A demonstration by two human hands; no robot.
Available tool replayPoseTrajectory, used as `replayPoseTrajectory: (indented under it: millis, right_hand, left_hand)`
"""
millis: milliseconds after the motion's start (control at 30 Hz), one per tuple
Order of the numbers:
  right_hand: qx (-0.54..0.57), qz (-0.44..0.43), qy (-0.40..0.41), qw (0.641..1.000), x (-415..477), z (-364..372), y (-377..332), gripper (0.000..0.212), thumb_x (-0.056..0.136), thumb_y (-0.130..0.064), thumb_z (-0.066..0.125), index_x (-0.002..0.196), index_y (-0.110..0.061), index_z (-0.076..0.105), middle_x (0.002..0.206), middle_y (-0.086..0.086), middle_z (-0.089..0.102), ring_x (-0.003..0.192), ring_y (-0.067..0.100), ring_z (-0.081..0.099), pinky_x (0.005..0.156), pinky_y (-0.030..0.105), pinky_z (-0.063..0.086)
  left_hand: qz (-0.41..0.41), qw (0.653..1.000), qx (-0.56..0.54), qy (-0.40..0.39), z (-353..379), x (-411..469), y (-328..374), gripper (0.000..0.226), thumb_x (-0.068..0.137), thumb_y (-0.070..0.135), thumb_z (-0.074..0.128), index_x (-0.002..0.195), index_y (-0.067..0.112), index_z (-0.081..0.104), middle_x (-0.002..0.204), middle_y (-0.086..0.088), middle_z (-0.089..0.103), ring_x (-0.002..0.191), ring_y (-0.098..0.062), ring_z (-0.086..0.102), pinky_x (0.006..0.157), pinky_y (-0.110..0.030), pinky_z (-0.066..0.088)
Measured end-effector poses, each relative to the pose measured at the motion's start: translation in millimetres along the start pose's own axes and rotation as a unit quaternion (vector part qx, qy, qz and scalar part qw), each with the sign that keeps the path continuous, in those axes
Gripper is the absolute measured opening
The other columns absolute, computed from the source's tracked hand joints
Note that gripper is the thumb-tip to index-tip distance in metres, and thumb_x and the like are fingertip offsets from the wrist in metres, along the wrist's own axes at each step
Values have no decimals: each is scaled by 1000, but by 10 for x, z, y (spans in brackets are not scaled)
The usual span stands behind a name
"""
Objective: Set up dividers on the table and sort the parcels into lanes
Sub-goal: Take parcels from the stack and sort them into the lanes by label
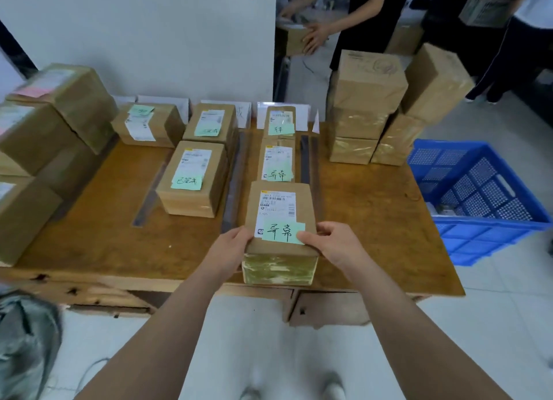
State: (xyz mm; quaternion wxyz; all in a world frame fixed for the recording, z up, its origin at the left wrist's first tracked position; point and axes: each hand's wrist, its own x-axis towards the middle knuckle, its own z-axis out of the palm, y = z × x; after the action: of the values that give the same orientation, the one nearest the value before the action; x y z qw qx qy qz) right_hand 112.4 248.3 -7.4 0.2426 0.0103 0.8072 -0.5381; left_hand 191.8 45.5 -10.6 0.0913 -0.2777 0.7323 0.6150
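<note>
At the near edge of the table (374, 220), the parcel (281, 217) lies in the lane between the middle divider (236, 172) and the right divider (305, 160). It is in line with two parcels farther along, the middle parcel (278, 163) and the far parcel (280, 121).

Grip: the left hand (232, 247) clasps the parcel's near-left corner and the right hand (332, 244) clasps its near-right corner. The fingers curl round the sides. The right thumb rests on the edge of the green note (283, 233). Whether the base is fully down on the table cannot be told.

Step in hand, as judged: seating this parcel in its lane.

1. Check the note against the one on the middle parcel; the handwriting appears to match.
2. Slide the parcel straight toward the far side, with equal pressure from both hands to prevent skew.
3. Keep both flanks off the dividers; a nudged strip would probably shift and narrow the neighbouring lane.
4. Stop just short of the middle parcel so its note stays readable.
5. Lift the thumb off the note before release, as it may peel.
</note>
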Motion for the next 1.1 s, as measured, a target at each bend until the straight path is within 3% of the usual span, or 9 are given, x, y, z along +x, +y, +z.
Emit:
replayPoseTrajectory:
  millis: [167,267,400,500,633,800,900,1000,1100]
  right_hand:
    - [-41,3,11,999,56,201,214,23,83,-31,74,104,-22,71,92,-12,72,82,5,69,71,22,55]
    - [-66,-1,17,998,105,277,294,24,85,-28,72,107,-21,69,97,-9,72,84,6,68,72,23,55]
    - [-95,7,28,995,171,372,365,18,85,-27,71,102,-24,67,87,-17,68,72,-4,64,52,9,45]
    - [-111,13,34,993,213,431,408,19,87,-26,69,105,-23,65,82,-21,64,70,-5,62,48,7,42]
    - [-125,15,35,991,235,474,410,24,89,-27,66,111,-21,63,87,-16,65,77,4,65,64,23,56]
    - [-161,9,49,986,201,481,320,24,90,-25,65,112,-18,59,90,-8,66,75,9,65,66,29,57]
    - [-214,-14,64,975,163,419,229,25,92,-28,62,115,-19,58,109,-1,68,80,8,61,59,20,49]
    - [-266,-39,88,959,127,299,79,52,93,-35,59,140,-16,47,136,2,55,116,17,54,87,26,47]
    - [-282,-64,117,950,63,179,-112,55,93,-37,57,143,-19,43,143,2,49,127,20,48,100,33,42]
  left_hand:
    - [-19,998,8,-54,-74,171,-198,24,99,38,48,117,34,62,104,5,72,94,-19,69,85,-45,58]
    - [-24,997,14,-69,-84,249,-280,22,100,32,47,118,37,59,106,9,71,94,-21,69,87,-47,57]
    - [-22,997,36,-67,-59,327,-350,20,102,26,44,114,39,52,107,11,69,99,-21,67,86,-46,58]
    - [-16,996,64,-59,-33,348,-394,19,103,27,42,118,39,46,117,7,66,107,-21,64,90,-44,57]
    - [13,993,112,-45,-20,360,-403,22,104,28,38,124,35,46,120,6,65,103,-17,63,84,-38,58]
    - [55,977,205,-4,-10,377,-390,26,104,23,40,129,22,48,127,2,63,95,-13,58,58,-13,47]
    - [83,962,257,31,-29,343,-293,28,103,23,43,129,13,49,128,-1,62,92,-9,52,48,-9,41]
    - [150,940,298,66,-69,271,-109,23,101,24,46,118,16,58,117,0,68,84,-7,54,47,-10,38]
    - [204,918,331,77,-84,178,143,17,99,24,46,100,19,63,97,1,69,77,-14,63,54,-28,53]
